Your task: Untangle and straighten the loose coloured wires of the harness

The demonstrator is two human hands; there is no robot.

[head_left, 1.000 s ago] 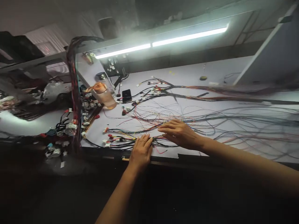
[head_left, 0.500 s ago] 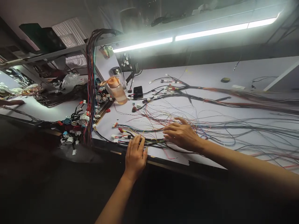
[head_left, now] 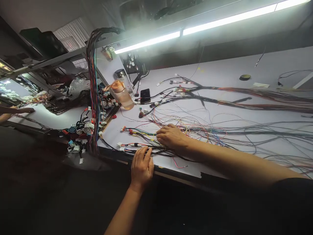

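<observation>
My left hand point(head_left: 141, 166) rests at the front edge of the table, its stretched fingers lying over the ends of black-sleeved cables point(head_left: 158, 150). Its thumb stands a little apart. Further in and to the right, my right hand point(head_left: 171, 137) is bent down over a bundle of thin coloured wires point(head_left: 143, 132), fingers curled around it; their undersides are hidden. Left of the hands lie the connectors of these branches: an orange-white one point(head_left: 123, 129), a red one point(head_left: 131, 132) and a white one point(head_left: 119, 144). A loose pink wire point(head_left: 180, 167) lies near the edge.
A drink bottle with an orange lid point(head_left: 123, 96), a clear bottle with a black lid point(head_left: 121, 74) and a black phone point(head_left: 145, 96) stand or lie behind. Thick harness branches point(head_left: 220, 88) run right. A hanging cable bundle point(head_left: 92, 81) is at left; another person's hand point(head_left: 28, 110) is far left.
My right hand has moved left and down onto the coloured wires, its fingers curling in. My left hand stays nearly in place. The view has shifted slightly.
</observation>
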